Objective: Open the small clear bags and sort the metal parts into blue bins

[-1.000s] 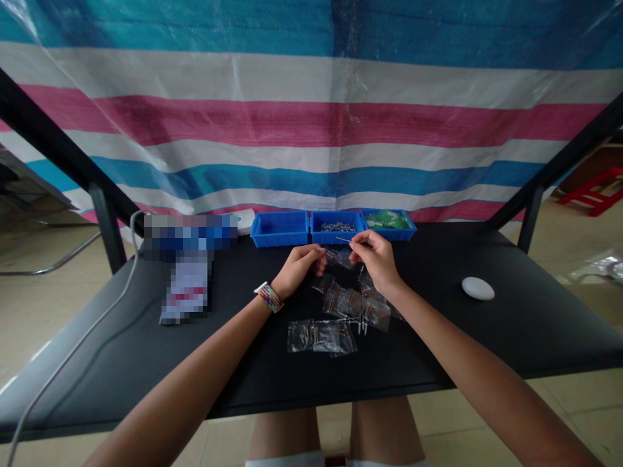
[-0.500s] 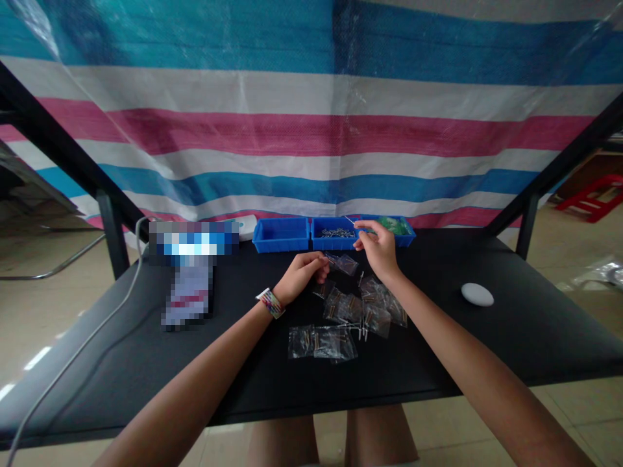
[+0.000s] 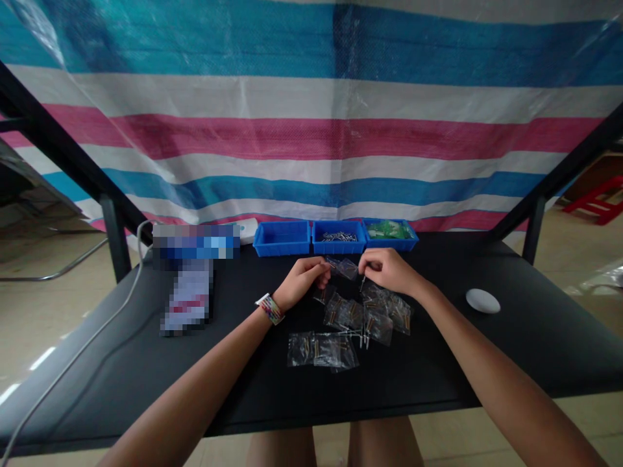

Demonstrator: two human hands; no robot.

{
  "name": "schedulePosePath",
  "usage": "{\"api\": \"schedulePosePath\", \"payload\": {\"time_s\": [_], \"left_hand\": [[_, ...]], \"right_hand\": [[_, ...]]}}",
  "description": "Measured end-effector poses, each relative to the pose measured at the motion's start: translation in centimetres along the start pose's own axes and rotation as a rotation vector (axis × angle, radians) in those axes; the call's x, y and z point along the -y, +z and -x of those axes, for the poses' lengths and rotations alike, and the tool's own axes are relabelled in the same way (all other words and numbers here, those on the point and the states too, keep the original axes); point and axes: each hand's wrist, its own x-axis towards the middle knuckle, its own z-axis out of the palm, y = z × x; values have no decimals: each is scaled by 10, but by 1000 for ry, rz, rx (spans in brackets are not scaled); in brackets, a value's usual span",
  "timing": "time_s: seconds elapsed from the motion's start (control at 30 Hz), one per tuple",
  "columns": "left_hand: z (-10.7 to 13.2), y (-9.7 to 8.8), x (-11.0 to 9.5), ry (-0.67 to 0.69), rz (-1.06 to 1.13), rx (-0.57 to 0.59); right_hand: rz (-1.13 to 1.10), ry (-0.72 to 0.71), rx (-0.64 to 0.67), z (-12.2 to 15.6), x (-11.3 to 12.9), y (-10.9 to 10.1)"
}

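Observation:
My left hand (image 3: 304, 280) is curled with its fingertips pinched on the edge of a small clear plastic bag (image 3: 343, 266) near the back of the black table (image 3: 511, 344). My right hand (image 3: 387, 270) is closed in a pinch on a small metal pin (image 3: 363, 281) pointing down, just right of that bag. Below both hands lie several clear bags of small metal parts (image 3: 363, 314) and another clear bag (image 3: 321, 350) nearer me. A few loose pins (image 3: 361, 337) lie between them.
Three blue bins stand at the table's back edge: an empty-looking one (image 3: 281, 239), one with metal pins (image 3: 339, 237), one with green parts (image 3: 389, 234). A white oval object (image 3: 483, 301) lies at right. A grey cable (image 3: 73, 363) and blurred items (image 3: 187, 292) are at left.
My right hand came back from the middle blue bin to the table, beside the small bag. My left hand stayed pinched on the bag.

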Motion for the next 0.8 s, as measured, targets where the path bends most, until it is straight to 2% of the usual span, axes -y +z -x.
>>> {"api": "schedulePosePath", "payload": {"time_s": [0.1, 0.23, 0.5, 0.63, 0.8], "left_hand": [[2, 1, -3, 1, -28, 12], [3, 1, -5, 14, -68, 14], [3, 2, -4, 42, -97, 4], [4, 2, -5, 85, -120, 7], [4, 4, -9, 105, -84, 6]], "right_hand": [[171, 2, 76, 11, -1, 0], [192, 28, 120, 10, 0, 3], [148, 16, 52, 7, 6, 11], [-4, 3, -2, 5, 10, 18], [-375, 110, -92, 3, 15, 36]]}}
